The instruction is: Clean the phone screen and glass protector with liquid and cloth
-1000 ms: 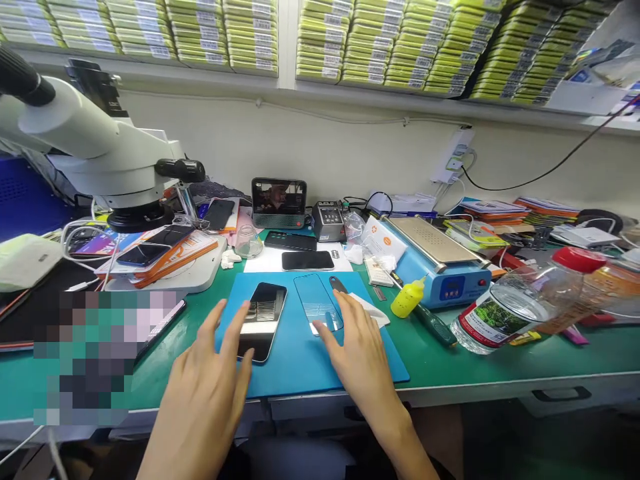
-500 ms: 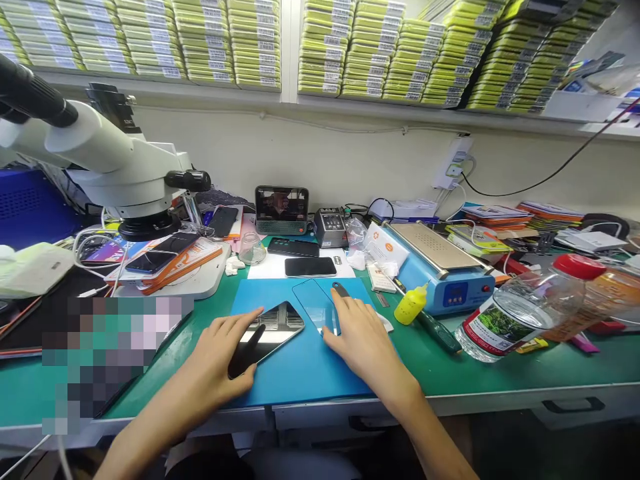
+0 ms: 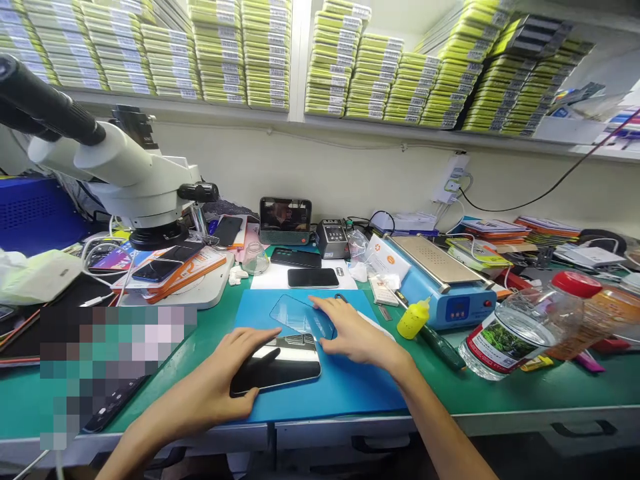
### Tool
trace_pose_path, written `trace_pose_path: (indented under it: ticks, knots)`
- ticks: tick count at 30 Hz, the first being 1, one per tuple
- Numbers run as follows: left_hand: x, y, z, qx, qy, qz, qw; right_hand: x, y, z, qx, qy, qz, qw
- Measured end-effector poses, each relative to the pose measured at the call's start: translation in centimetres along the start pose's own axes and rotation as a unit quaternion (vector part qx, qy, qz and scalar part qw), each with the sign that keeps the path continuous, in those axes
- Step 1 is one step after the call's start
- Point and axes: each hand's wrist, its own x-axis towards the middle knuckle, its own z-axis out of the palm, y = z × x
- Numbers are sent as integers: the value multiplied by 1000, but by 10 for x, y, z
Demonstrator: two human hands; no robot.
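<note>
Since the earlier frames we find the phone (image 3: pixel 276 365) turned from upright to lying crosswise on the blue mat (image 3: pixel 345 393), and the clear glass sheet (image 3: pixel 300 315) swung round with it; our left hand (image 3: pixel 227 380) has come down along the phone's near left end, fingers spread and curled about its edge, thumb reaching across the dark screen; our right hand (image 3: pixel 353 333) lies flat, fingers extended and open, fingertips pressing the glass sheet's right end, gripping nothing. Both forearms are cut off by the lower frame edge; a pixelated block (image 3: pixel 110 363) hides the bench surface at near left; a dark tool behind the right hand is mostly covered and we cannot identify it. Further back we count one yellow squeeze bottle (image 3: pixel 413 319), one clear bottle with a red cap (image 3: pixel 525 327) lying on its side, its label illegible, and one blue heating plate (image 3: pixel 440 280); two more dark phones (image 3: pixel 313 277) lie just beyond the mat. One small screen (image 3: pixel 285 220) stands at the wall; its picture is too small to make out. One white microscope (image 3: pixel 115 173) stands at far left, its eyepiece cut off by the frame. Stacked yellow-green boxes (image 3: pixel 380 80) fill the shelf above; too many to count, their barcode labels unreadable.
</note>
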Motion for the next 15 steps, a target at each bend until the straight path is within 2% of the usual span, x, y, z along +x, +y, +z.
trace_pose_path:
  ticks: [5, 8, 11, 13, 15]
  knots:
    - [12, 10, 6, -13, -20, 38, 999, 28, 2, -3, 7, 0, -55, 998]
    - [14, 14, 8, -11, -27, 39, 999, 33, 3, -5, 23, 39, -78, 996]
    - [13, 4, 3, 2, -14, 42, 999, 12, 2, -7, 51, 131, -68, 988]
    - [16, -11, -4, 27, 36, 38, 998, -16, 3, -5, 69, 216, -31, 973]
    - [22, -27, -12, 69, 112, 21, 991, -49, 7, 1, 77, 316, 31, 945]
